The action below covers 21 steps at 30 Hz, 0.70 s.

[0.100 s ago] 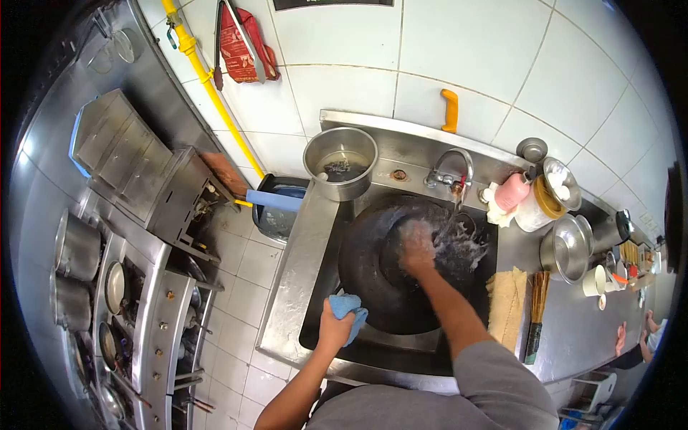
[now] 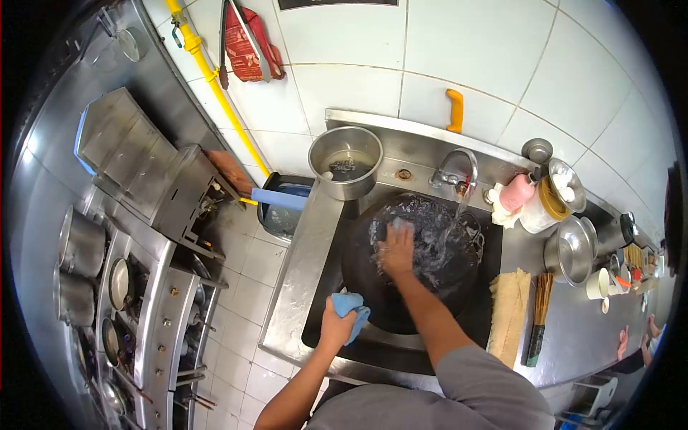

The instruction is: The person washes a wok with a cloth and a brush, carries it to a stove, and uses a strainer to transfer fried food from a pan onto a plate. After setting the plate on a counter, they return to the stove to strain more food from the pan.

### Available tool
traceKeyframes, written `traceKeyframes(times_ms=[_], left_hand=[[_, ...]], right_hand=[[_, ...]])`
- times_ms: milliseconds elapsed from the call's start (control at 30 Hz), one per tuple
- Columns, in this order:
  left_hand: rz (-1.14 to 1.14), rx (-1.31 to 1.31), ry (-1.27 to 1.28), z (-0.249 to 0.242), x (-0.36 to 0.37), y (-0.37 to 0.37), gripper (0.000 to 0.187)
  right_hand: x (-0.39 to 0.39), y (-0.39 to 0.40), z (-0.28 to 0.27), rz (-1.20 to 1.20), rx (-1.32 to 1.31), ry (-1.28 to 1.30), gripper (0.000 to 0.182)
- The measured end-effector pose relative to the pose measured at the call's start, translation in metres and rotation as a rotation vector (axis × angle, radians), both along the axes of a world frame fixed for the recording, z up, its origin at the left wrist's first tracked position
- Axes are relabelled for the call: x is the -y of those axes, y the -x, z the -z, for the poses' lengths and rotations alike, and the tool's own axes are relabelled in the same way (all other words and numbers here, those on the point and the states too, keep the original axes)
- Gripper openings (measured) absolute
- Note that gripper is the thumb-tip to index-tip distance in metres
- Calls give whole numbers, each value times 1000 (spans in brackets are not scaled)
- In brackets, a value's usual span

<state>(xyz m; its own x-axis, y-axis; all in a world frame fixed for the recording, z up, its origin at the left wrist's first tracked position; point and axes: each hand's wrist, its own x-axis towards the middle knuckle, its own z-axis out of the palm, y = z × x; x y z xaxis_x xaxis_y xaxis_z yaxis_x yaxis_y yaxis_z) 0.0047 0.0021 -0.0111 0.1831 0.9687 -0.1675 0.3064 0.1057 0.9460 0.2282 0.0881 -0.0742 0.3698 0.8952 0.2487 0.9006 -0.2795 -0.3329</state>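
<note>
At frame centre, the right hand is pressing flat, fingers spread, inside the black wok in the sink. Lower centre, the left hand is gripping a blue cloth at the wok's rim. The faucet above is running water.

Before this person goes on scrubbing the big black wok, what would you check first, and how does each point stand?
1. Left hand grips the wok rim through the blue cloth: ok.
2. Right hand is flat inside the wok: ok.
3. Tap is running water into the wok: ok.
4. Wok sits inside the sink: ok.
5. Whether the right hand holds a scrubber: cannot tell.
</note>
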Motion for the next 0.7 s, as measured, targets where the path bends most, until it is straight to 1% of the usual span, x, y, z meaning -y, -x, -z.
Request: traceKeyframes(times_ms=[33,67,133,167,233,267,333,367,433,467,500,533,567,633,667,700], left_hand=[[-8,1,-6,2,-3,-1,42],[-13,-2,-2,3,-1,2,42],[0,-19,-13,9,-4,4,42],[9,-36,-21,12,-5,3,43],[15,-60,2,-1,-5,3,45],[24,-95,29,-7,-4,4,47],[25,-99,26,-13,-3,6,49],[43,-115,29,-14,-2,7,51],[28,-130,-19,-4,-2,8,51],[31,-160,-59,0,-2,10,52],[27,-158,-58,-2,-2,11,52],[31,-135,-39,-4,-3,11,52],[38,-111,-22,-7,-5,10,53],[51,-122,-31,-20,-12,8,53],[67,-140,-37,-23,-12,10,52],[74,-127,-97,-7,-15,12,54]], right_hand=[[-6,14,0,46,-58,-84,54],[-4,29,-1,45,-62,-82,54],[-3,43,-5,-200,-253,-135,52],[4,47,-9,-205,-238,-136,52],[22,60,-26,-377,-391,-145,45],[25,61,-37,-391,-378,-143,45],[24,63,-53,-127,-1086,204,46],[19,62,-54,-95,-1175,84,48],[-8,59,-79,-137,-1163,-184,51],[-22,58,-117,-128,-1068,-244,51],[-44,55,-135,-215,-1192,-396,51],[-57,51,-170,-189,-1149,-368,50],[-87,38,-177,-277,-1088,-421,47],[-122,27,-212,-329,-779,-490,48],[-140,16,-210,-327,-782,-487,48],[-157,-2,-195,-415,-513,-477,49]])
